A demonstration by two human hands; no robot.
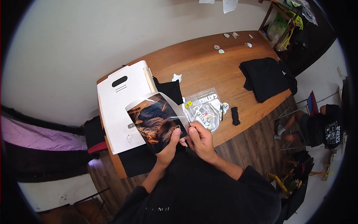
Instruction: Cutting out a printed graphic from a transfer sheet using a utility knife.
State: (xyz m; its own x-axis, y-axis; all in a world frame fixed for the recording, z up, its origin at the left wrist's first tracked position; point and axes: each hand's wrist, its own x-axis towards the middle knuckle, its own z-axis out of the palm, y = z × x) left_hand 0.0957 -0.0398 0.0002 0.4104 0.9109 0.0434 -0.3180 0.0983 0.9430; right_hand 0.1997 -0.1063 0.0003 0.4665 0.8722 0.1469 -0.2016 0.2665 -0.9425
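Observation:
A glossy printed sheet (152,114) with a brown and dark blue picture and a pale border is held up in front of me, slightly curved. My left hand (169,147) grips its lower edge, thumb lying on the printed face. At the sheet's right corner my right hand (201,142) is closed, thumb and fingers pinching the pale border. Something small and dark shows just under the right fingers, too hidden to name. Behind the sheet, a white board (123,100) with a dark oval slot lies over black cloth (138,162); the sheet covers part of it.
Right of the sheet lies a clear plastic pouch (205,100) with stickers, beside a small black bundle (235,115). Folded black cloth (263,78) rests on the wooden table (209,56). Several white cutouts lie at the far end. Another person (317,125) sits beyond, at right.

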